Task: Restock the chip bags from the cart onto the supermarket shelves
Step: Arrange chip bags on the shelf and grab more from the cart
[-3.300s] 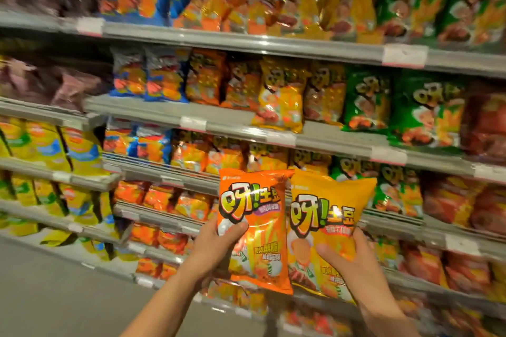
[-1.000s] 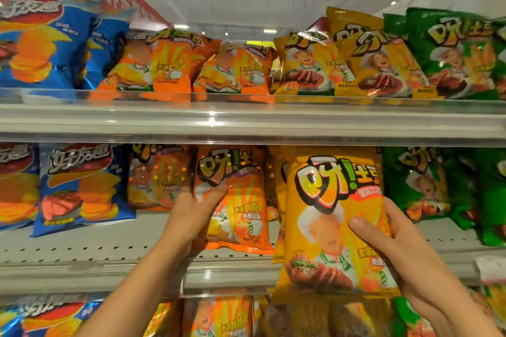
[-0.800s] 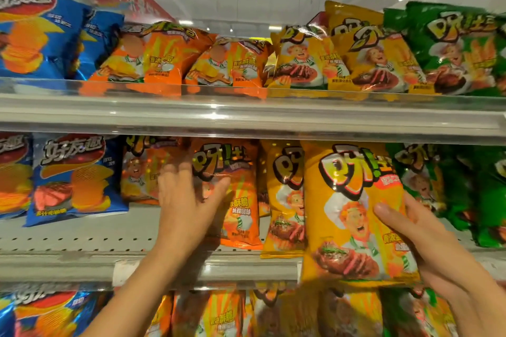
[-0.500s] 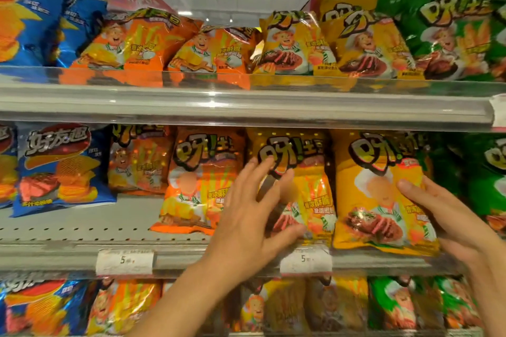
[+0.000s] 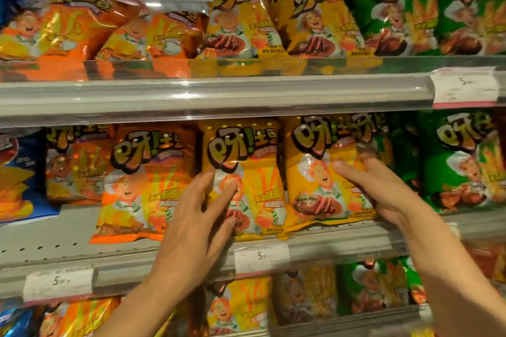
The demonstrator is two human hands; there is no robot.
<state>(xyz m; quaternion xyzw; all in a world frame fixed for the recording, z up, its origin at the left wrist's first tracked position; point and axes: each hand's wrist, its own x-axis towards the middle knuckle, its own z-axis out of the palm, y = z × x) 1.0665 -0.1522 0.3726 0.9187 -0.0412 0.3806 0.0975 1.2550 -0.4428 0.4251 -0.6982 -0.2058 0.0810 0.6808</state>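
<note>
The middle shelf (image 5: 191,252) is being filled with upright chip bags, long axes vertical. A yellow bag (image 5: 320,172) at 3 o'clock is being grasped by the right hand (image 5: 375,189). The neighbouring yellow bag (image 5: 246,172) is being touched by the left hand (image 5: 200,216), fingers straight. Bare shelf is being left open at 9 o'clock, beside an orange bag (image 5: 142,183).
</note>
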